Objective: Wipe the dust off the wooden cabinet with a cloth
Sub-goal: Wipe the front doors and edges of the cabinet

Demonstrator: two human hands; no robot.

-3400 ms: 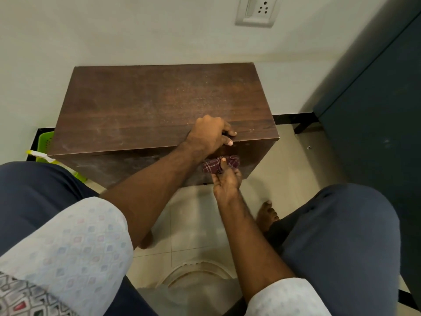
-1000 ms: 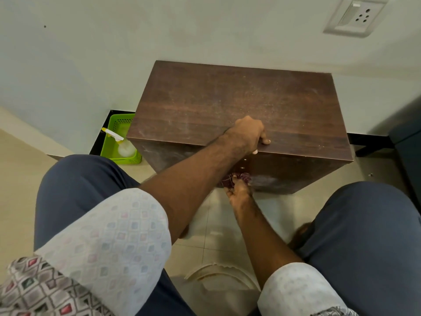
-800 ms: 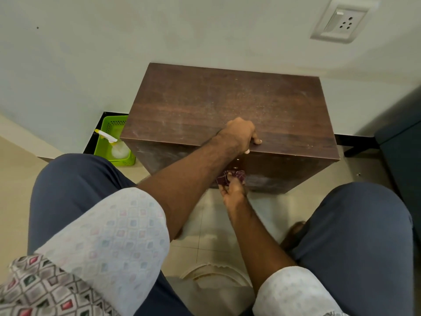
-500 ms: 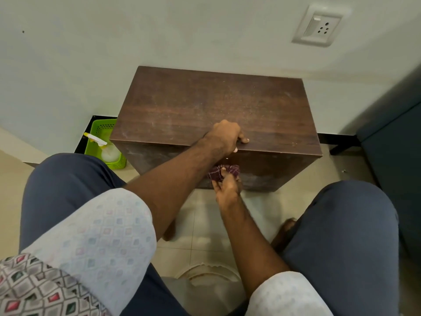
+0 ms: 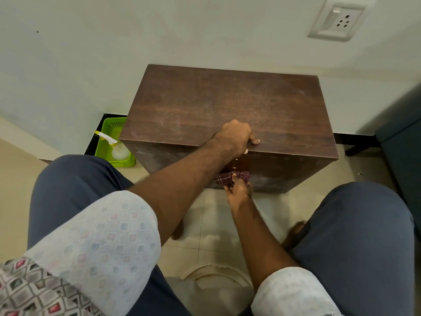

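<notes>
A pale painted wall (image 5: 159,42) and glossy cream floor tiles (image 5: 209,215) frame the wooden cabinet (image 5: 227,103). It is a low box of dark brown wood-grain laminate that stands on the floor against the wall, ahead of the person's knees in smooth navy trousers (image 5: 355,224). Its flat rectangular top is speckled with fine pale dust and faint streaks, and the front face shows cloudy whitish smears.

The left arm, bare below a rolled pale patterned sleeve (image 5: 98,236), stretches diagonally to the cabinet's front top edge. There the left hand (image 5: 237,136) clamps on, knuckles up and fingers curled over the edge. One fingertip lies on the top and another shows just under the lip.

The right forearm runs forward and lower. The right hand (image 5: 238,192) pinches a bunched cloth (image 5: 229,179) in its fingertips and presses it to the front face, just below the left hand. The cloth is soft, crumpled and maroon with thin pale check lines.

Left of the cabinet sits a bright green perforated plastic basket (image 5: 111,131); whether the two touch cannot be told. It holds a translucent spray bottle (image 5: 118,152) with a yellow-and-white trigger. High on the wall is a white rectangular socket plate (image 5: 337,20).
</notes>
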